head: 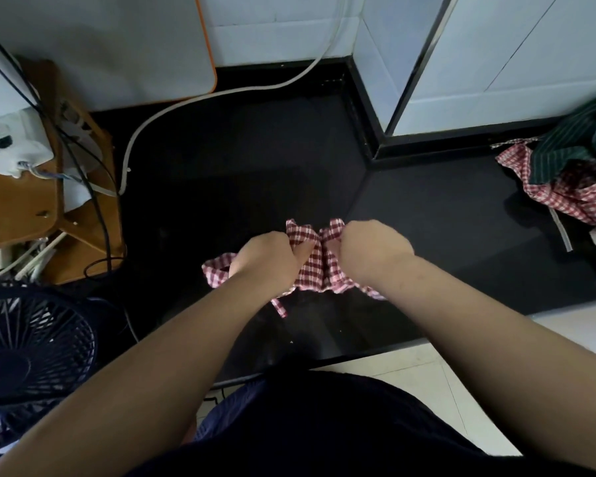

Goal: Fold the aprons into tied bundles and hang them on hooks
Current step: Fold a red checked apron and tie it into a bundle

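**Over the black counter: both hands on checked apron**

Over the counter (427, 215), my left hand (267, 258) and right hand (372, 254) each grip the bunched red-checked apron (312, 266), fingers curled tight into cloth. More aprons (568, 180) lie piled at far right. A fan (31, 342) sits left.

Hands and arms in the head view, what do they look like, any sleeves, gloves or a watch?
The left hand and right hand are bare, with no gloves and no watch or bracelet at either wrist. Both forearms are uncovered as far as the view shows; no sleeve appears. The person wears a dark top.
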Demonstrator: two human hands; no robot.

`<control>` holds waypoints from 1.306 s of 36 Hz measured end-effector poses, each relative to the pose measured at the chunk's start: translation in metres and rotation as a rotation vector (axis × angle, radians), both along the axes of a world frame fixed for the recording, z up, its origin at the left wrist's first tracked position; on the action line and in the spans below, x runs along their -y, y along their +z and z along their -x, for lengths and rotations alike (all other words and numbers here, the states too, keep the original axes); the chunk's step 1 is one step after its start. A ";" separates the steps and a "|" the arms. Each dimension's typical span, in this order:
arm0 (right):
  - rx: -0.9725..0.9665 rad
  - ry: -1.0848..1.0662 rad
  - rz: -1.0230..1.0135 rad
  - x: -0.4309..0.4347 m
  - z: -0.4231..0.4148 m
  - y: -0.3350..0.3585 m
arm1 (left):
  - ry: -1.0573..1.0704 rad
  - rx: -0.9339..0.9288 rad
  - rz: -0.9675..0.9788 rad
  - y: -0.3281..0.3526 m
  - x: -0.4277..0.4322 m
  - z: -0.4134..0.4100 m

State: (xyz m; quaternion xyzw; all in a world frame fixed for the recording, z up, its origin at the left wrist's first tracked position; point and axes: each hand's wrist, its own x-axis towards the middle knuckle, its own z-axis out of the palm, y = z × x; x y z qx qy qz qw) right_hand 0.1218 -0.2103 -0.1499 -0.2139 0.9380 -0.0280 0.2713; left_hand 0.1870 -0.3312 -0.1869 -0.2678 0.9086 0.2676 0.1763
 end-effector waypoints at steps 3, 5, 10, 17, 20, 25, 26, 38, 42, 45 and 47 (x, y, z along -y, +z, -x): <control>0.085 0.018 0.107 0.000 0.000 -0.006 | -0.008 -0.028 0.062 0.006 0.006 0.003; 0.149 -0.109 0.272 0.001 -0.002 -0.013 | -0.044 -0.022 0.081 0.006 0.008 0.004; 0.198 -0.390 0.452 0.003 -0.001 -0.024 | -0.059 0.037 0.050 -0.008 0.004 -0.005; 0.447 -0.486 0.274 -0.015 0.008 -0.026 | -0.073 0.067 0.173 -0.007 0.007 -0.006; 0.429 -0.248 0.186 -0.012 0.013 -0.016 | -0.090 0.074 0.230 -0.003 0.003 0.001; 0.281 -0.048 0.183 0.002 0.007 -0.021 | -0.086 0.080 0.248 0.000 -0.005 0.010; 0.262 -0.021 0.179 0.002 0.006 -0.025 | -0.088 0.076 0.247 -0.001 -0.009 0.012; 0.248 0.034 0.184 -0.011 0.020 -0.029 | 0.013 0.011 -0.202 0.003 -0.021 0.012; 0.326 0.011 0.242 -0.010 0.036 -0.028 | 0.190 -0.050 -0.075 0.003 -0.025 0.013; 0.364 -0.080 0.319 -0.013 0.042 -0.032 | 0.200 -0.052 0.021 0.003 -0.027 0.012; 0.325 -0.130 0.360 -0.012 0.044 -0.037 | 0.239 -0.062 0.061 0.006 -0.028 0.010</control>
